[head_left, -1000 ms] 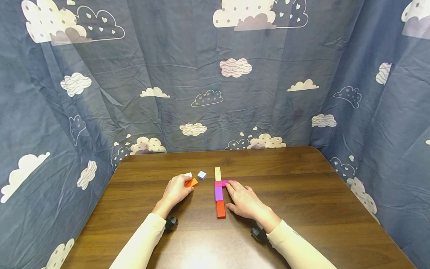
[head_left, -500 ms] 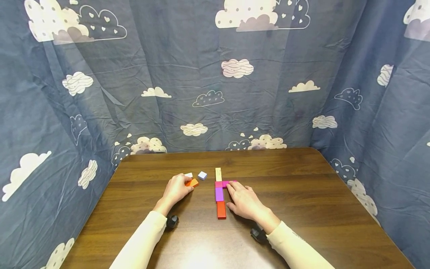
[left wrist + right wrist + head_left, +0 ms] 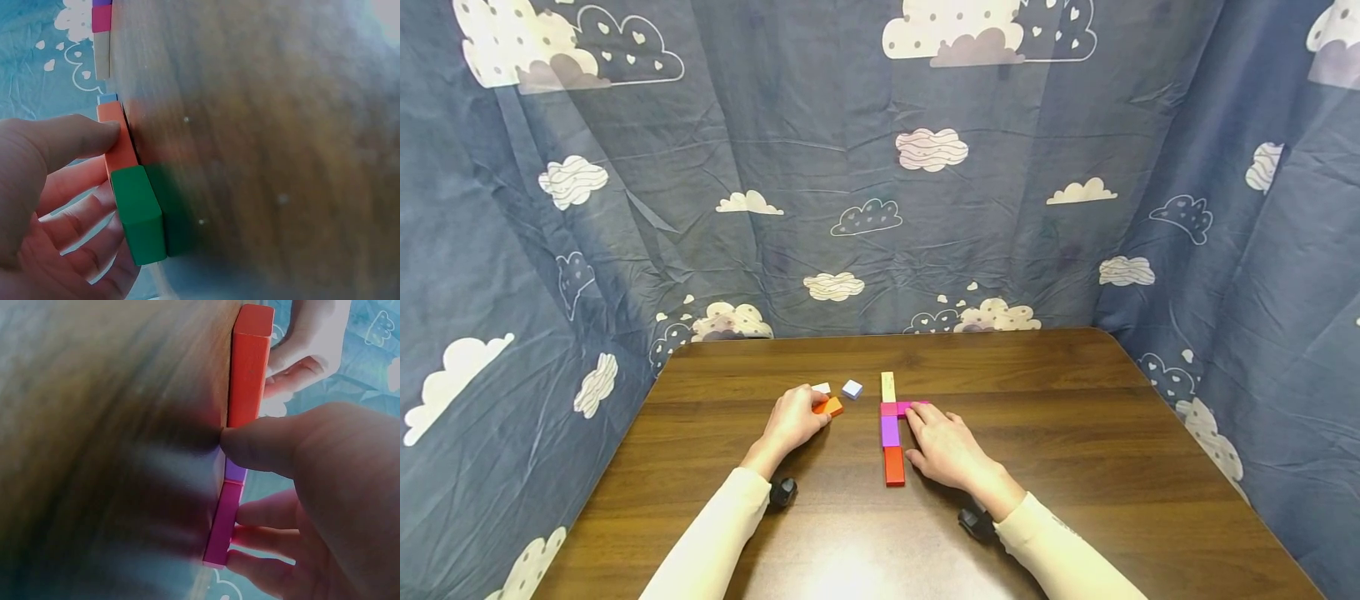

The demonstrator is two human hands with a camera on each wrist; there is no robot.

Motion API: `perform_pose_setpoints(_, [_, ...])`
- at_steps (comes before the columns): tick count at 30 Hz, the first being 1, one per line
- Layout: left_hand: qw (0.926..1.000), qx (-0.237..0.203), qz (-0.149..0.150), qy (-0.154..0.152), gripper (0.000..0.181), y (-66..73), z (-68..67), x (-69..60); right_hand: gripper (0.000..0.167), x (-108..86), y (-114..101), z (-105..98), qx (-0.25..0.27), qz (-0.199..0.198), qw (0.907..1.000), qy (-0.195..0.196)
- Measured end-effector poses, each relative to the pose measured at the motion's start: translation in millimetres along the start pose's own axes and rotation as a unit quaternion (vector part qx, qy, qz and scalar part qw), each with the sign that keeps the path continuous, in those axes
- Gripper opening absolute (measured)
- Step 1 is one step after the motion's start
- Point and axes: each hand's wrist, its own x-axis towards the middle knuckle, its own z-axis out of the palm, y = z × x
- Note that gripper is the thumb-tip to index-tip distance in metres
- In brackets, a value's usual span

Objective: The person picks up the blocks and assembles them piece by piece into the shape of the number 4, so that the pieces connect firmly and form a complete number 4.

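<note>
My left hand [image 3: 792,419] pinches an orange block [image 3: 831,407] between thumb and fingers, down at the tabletop. A green block [image 3: 139,212] stands against the orange one in the left wrist view; the hand hides it from the head. On the other side, my right hand [image 3: 946,446] rests its fingertips on a magenta block [image 3: 903,409], its thumb near a red block [image 3: 894,467]. The magenta block juts right from a line of blocks: yellow [image 3: 887,386], pink [image 3: 889,409], purple [image 3: 890,431] and the red one nearest me.
Just behind the left hand lie a white block [image 3: 822,388], partly covered, and a pale blue block [image 3: 852,389]. The brown wooden table [image 3: 1075,400] reaches back to a dark blue cloud-print curtain [image 3: 850,167].
</note>
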Motion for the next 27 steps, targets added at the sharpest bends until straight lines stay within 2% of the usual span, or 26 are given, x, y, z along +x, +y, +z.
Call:
perform_pose_setpoints(6, [0.9999, 0.007, 0.01, -0.006, 0.023, 2.3, -1.2, 0.8, 0.067, -0.1, 0, 0, -0.004, -0.002, 1.0, 0.004])
perform_pose_setpoints(15, [0.9986, 0.019, 0.049, -0.01, 0.025, 10.3, -4.3, 6.0, 0.067, -0.3, 0, 2, 0.007, -0.002, 1.0, 0.003])
perform_pose_setpoints(27, [0.997, 0.002, 0.072, -0.029, 0.023, 20.9, 2.4, 8.5, 0.067, -1.3, -1, -1, 0.002, -0.001, 1.0, 0.005])
